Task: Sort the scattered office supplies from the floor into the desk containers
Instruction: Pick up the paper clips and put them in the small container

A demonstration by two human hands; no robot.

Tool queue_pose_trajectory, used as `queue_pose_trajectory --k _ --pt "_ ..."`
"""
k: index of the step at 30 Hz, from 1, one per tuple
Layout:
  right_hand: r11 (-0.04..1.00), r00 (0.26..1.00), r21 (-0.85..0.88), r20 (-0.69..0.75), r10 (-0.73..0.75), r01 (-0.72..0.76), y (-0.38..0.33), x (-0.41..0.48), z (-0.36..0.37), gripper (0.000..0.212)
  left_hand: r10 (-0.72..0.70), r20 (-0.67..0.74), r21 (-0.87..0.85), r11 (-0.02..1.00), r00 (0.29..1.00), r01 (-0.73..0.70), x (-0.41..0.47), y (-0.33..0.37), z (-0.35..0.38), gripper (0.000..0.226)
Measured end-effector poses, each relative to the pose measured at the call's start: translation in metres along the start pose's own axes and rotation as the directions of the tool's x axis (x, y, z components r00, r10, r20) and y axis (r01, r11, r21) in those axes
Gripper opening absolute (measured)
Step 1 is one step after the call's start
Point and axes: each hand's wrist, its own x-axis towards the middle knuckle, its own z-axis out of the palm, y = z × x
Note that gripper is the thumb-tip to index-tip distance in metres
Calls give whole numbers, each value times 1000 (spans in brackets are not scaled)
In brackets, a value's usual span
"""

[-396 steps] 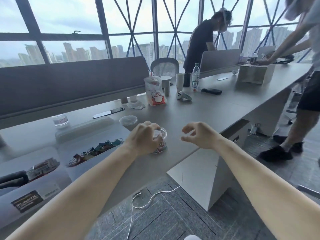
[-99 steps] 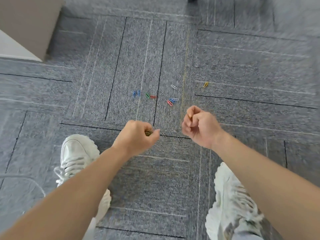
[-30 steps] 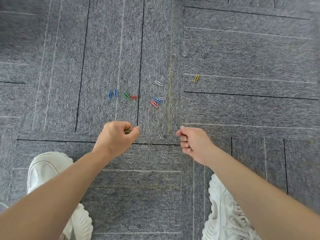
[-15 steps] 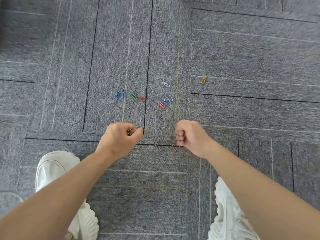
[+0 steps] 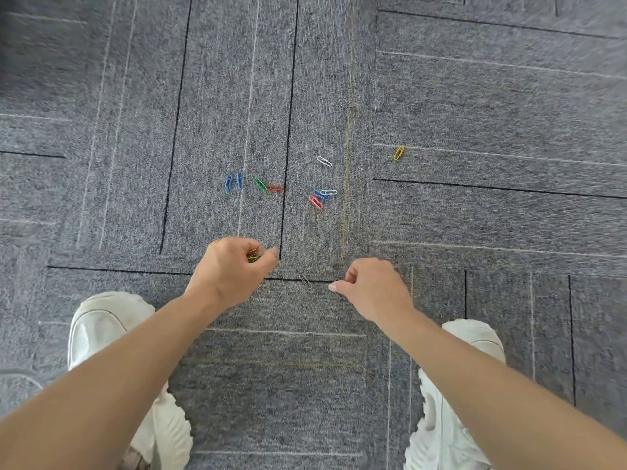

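Two white shoes sit at the near edge of the grey carpet, left shoe and right shoe, and my forearms reach out over them. Left hand first: the fingers are curled in, closed round a little bundle of paper clips, with yellow and dark ones peeking out between fingers and thumb. My right hand is low over the carpet just across from it, fingers curled under, thumb tip pointing left. Whether anything is pinched in there, I can't tell from up here.

Between the two hands, one grey clip lies on the carpet right across a dark seam line, and neither hand touches it.

Further out now, a loose row. Two blue clips lie side by side on the left, then a green clip and a red clip nearly end to end, right up against the next dark seam. To the right of that seam there's a tight cluster: a pink clip, a third blue clip and a white clip, touching or overlapping. Beyond those a second white clip lies alone. Farthest off, out to the right, a yellow clip lies on a pale line in the carpet.
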Motion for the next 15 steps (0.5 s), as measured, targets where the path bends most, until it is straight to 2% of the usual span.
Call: queue_pose_trajectory --k 2,4,7,10,15 --pt "1000 999 18 34 -9 9 -4 5 0 29 -1 2 -1 1000 1000 1 0 -1 0 50" --pt "993 996 116 90 16 -26 -7 6 1 28 0 4 -1 1000 1000 0 0 -1 1 51" --pt "984 998 167 34 54 -59 -3 3 1 21 0 4 -8 1000 1000 1 0 -2 1 49" --pt "1000 998 7 -66 13 -13 0 -1 -1 17 -3 6 -3 1000 1000 3 -1 -5 0 48" --pt "955 991 -276 -53 -123 104 -11 -6 11 16 -24 13 7 1000 1000 24 0 -7 0 50"
